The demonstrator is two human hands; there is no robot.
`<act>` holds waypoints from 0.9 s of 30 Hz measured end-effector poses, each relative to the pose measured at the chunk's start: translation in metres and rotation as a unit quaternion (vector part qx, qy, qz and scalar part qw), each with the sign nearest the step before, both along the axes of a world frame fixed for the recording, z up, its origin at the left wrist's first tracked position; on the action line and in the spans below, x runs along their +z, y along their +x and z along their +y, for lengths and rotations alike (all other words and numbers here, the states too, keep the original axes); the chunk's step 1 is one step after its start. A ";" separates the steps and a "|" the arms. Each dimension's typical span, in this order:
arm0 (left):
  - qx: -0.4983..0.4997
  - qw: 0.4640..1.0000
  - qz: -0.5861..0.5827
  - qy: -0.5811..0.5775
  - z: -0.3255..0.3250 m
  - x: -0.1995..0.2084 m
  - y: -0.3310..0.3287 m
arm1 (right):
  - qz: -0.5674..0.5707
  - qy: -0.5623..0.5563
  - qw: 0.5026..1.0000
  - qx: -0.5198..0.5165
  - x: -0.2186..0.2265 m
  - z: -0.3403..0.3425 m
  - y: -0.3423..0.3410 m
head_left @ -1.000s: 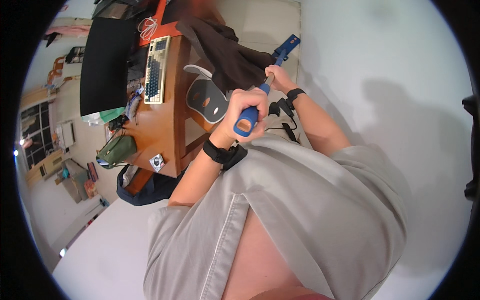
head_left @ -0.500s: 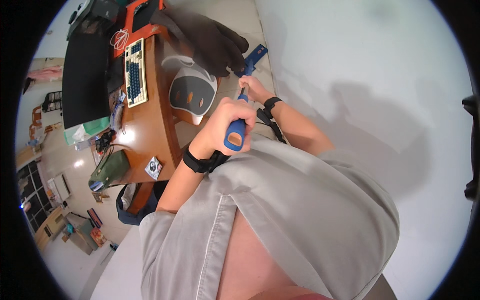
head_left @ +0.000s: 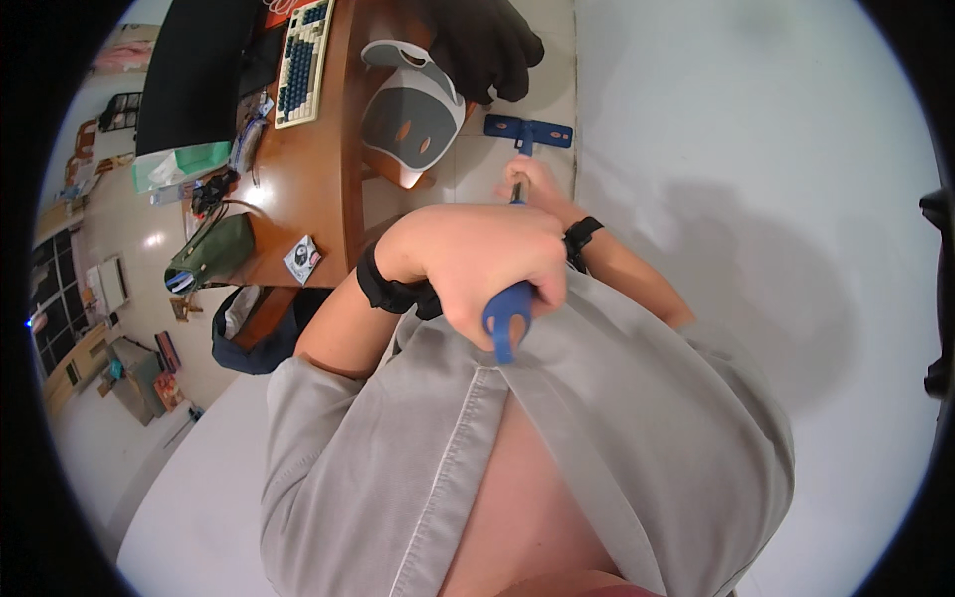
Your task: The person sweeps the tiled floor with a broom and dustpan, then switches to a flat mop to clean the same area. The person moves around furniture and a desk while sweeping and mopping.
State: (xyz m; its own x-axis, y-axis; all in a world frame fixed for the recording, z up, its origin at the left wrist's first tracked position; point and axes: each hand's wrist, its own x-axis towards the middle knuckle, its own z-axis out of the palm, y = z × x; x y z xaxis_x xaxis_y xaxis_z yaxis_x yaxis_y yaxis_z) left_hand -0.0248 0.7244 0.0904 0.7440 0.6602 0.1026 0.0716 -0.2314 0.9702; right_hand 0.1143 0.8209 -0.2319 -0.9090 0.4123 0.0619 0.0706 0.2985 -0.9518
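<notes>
A flat mop with a blue head [head_left: 550, 133] lies crosswise on the floor ahead, its pole running back towards my chest. My left hand [head_left: 487, 261] is wrapped round the blue grip [head_left: 510, 305] at the top end, close to my shirt front. Farther down the pole, my right hand [head_left: 540, 185] is closed round the metal shaft just short of the head. Part of the pole between the hands is hidden behind my left hand. Each wrist wears a black strap.
A white wall [head_left: 756, 129] stands on the right. To the left are a wooden desk [head_left: 284, 189] with a keyboard [head_left: 303, 65], and a grey and white chair [head_left: 413, 119]. Dark cloth [head_left: 487, 50] hangs near the mop head. A dark bag [head_left: 244, 343] is below the desk's near end.
The mop head has turned from a slant to lie crosswise and shifted right. My left hand has drawn the grip nearer to my chest. My right hand has moved slightly right with the pole.
</notes>
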 end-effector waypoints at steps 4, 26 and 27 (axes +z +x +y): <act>0.012 0.999 0.024 0.029 0.025 0.003 0.032 | -0.024 0.011 0.998 -0.049 0.001 0.017 0.017; 0.192 0.980 -0.047 0.001 -0.232 -0.014 -0.011 | -0.041 0.139 0.970 0.193 -0.022 -0.168 -0.067; 0.259 0.963 -0.077 0.004 -0.262 -0.017 -0.022 | -0.037 0.139 0.968 0.207 -0.022 -0.189 -0.076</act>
